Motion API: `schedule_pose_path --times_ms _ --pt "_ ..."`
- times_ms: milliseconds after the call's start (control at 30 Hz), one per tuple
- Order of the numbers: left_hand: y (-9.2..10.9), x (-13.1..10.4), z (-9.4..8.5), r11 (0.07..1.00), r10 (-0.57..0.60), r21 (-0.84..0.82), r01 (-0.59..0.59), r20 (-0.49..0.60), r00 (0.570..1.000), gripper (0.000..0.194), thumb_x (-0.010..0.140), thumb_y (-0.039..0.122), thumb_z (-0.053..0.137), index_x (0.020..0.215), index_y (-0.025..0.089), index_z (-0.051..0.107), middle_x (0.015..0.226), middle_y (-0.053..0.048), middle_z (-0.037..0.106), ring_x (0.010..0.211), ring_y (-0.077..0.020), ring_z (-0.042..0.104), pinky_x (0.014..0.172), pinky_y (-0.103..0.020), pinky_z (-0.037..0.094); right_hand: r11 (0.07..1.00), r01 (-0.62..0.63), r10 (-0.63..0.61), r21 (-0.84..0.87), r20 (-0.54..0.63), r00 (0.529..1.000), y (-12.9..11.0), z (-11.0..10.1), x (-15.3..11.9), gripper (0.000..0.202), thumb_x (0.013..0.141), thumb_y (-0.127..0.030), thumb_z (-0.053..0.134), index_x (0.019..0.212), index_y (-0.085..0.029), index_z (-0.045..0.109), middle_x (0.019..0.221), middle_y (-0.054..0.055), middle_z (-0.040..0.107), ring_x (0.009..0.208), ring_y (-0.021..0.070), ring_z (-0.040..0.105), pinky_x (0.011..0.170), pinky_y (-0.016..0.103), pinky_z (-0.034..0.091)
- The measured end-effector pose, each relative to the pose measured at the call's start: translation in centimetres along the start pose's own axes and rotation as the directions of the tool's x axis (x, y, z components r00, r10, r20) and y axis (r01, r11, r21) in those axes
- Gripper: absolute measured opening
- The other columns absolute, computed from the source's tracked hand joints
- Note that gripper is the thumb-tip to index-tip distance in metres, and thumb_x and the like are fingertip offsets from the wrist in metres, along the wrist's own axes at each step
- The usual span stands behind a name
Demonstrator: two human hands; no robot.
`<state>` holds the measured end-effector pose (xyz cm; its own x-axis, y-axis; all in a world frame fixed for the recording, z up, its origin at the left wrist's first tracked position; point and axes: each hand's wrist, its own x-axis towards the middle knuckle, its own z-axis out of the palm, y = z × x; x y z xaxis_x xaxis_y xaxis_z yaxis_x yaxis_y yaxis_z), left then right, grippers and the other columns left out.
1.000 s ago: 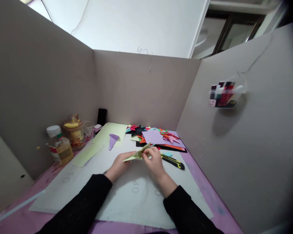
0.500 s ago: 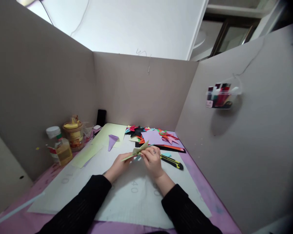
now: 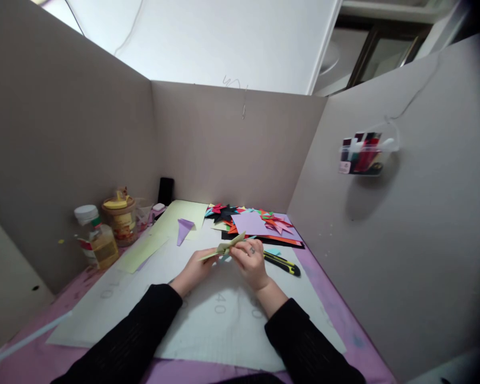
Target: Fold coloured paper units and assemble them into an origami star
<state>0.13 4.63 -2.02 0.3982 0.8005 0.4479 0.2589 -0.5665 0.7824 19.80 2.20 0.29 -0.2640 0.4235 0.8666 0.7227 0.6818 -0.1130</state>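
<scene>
Above the middle of a white sheet printed with numbers (image 3: 208,336), both of my hands hold a folded piece of pale yellow paper (image 3: 228,246) with bits of light blue paper in it. My left hand (image 3: 196,268) is closed on its left edge. On the other side, my right hand (image 3: 249,261), with a ring on one finger, pinches the folds from the right. Some fingertips are hidden behind the paper. Just right of my right hand lies a black and yellow utility knife (image 3: 284,264), near a light blue scrap (image 3: 272,252).
Colourful folded paper stars (image 3: 224,213) and a lilac paper square (image 3: 249,224) lie at the back. A folded purple piece (image 3: 184,230) rests on pale yellow sheets (image 3: 176,216). Left stand a glue bottle (image 3: 104,248), a tub (image 3: 121,221) and a phone (image 3: 166,190). Partitions enclose the table.
Both hands keep hold of the folded paper, and the right fingers have shifted slightly on it. The whole view has moved a little.
</scene>
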Motion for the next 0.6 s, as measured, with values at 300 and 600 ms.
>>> schedule_pose_path --times_ms 300,600 --pt "0.00 0.00 -0.02 0.999 0.003 -0.042 -0.003 -0.005 1.000 0.031 0.088 0.035 0.050 0.094 0.014 0.071 0.093 -0.008 0.071 0.083 -0.0208 0.062 0.080 -0.033 0.049 0.998 0.055 -0.056 0.018 0.039 0.998 -0.25 0.15 0.09 0.010 0.088 -0.022 0.055 0.089 -0.025 0.065 0.083 0.004 0.066 0.086 0.0216 0.052 0.083 0.040 0.036" --pt "-0.09 -0.20 0.36 0.999 -0.015 0.032 0.013 0.045 0.999 0.028 0.089 0.031 0.048 0.092 0.016 0.071 0.089 -0.005 0.072 0.080 -0.0195 0.063 0.075 -0.029 0.048 0.993 0.101 -0.097 -0.054 0.069 0.993 -0.60 -0.09 0.37 0.026 0.087 -0.012 0.042 0.088 -0.026 0.065 0.073 0.003 0.064 0.081 0.0212 0.050 0.079 0.039 0.032"
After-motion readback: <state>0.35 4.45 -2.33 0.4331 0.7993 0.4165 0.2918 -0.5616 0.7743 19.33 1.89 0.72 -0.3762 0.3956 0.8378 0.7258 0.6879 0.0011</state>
